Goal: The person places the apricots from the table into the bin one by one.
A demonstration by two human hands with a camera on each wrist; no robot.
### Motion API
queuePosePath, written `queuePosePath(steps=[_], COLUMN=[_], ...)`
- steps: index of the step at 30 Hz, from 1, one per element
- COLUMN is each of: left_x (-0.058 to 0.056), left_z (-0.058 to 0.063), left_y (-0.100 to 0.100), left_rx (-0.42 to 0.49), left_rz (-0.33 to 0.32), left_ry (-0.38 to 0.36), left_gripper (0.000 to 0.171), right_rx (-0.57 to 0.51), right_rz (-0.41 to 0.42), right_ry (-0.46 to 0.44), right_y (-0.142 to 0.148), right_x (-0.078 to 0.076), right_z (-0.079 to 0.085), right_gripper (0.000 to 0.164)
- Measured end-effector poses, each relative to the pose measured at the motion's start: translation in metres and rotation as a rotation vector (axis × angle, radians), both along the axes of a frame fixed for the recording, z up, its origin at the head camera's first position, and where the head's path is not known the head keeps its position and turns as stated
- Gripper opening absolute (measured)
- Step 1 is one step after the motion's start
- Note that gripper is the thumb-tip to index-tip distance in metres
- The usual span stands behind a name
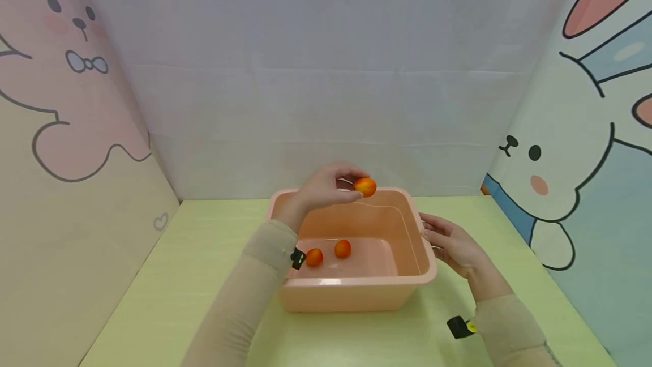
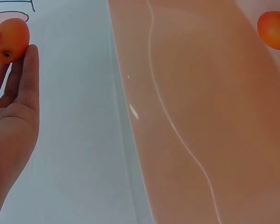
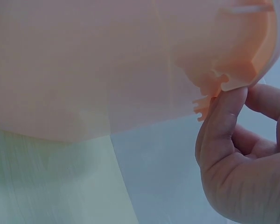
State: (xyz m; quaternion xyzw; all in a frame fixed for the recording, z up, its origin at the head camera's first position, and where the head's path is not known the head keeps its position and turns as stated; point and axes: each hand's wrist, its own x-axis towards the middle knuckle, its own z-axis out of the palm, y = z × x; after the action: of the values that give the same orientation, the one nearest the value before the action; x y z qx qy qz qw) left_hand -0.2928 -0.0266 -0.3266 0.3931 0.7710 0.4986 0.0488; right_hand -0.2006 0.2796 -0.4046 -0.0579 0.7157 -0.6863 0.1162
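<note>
Above the far rim of a peach-coloured plastic basin [image 1: 346,298], my left hand [image 1: 326,187] pinches a small oval orange fruit [image 1: 365,187] between thumb and fingertips. The left wrist view shows the same fruit [image 2: 12,40] with a small dark spot at one end. Two similar fruits, one [image 1: 314,257] nearer my left wrist and the other [image 1: 343,248] beside it, lie on the basin's floor. At the basin's right side, my right hand [image 1: 453,247] grips the rim with curled fingers. In the right wrist view its fingers [image 3: 226,119] are right at the rim's underside.
The basin stands on a pale green table [image 1: 214,254]. A white sheet-like wall [image 1: 326,72] rises behind it. Side panels with cartoon animals stand at the left [image 1: 76,146] and right [image 1: 575,174]. Small dark devices [image 1: 460,327] sit at the wrists.
</note>
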Motion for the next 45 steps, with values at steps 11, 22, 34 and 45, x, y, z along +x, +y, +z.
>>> queuePosePath(steps=[11,22,34,45], left_x=[-0.007,-0.010,-0.010,-0.008], left_z=[-0.017,-0.031,-0.034,-0.035], left_y=[0.018,0.024,0.022,0.023], left_rx=[-0.116,-0.244,-0.328,-0.354], left_rz=[-0.044,-0.103,-0.118,-0.129], left_ry=[-0.041,-0.122,-0.138,-0.157], left_gripper=[0.037,0.038,0.037,0.036], right_rx=[-0.008,-0.011,0.003,0.107], right_rz=[0.000,-0.002,-0.007,0.013], right_ry=[-0.011,-0.018,-0.019,-0.024], right_y=[0.000,0.000,0.001,0.001], right_x=[0.000,0.000,0.000,-0.002], right_z=[0.002,0.000,0.000,0.008], right_gripper=[0.063,0.064,0.064,0.065])
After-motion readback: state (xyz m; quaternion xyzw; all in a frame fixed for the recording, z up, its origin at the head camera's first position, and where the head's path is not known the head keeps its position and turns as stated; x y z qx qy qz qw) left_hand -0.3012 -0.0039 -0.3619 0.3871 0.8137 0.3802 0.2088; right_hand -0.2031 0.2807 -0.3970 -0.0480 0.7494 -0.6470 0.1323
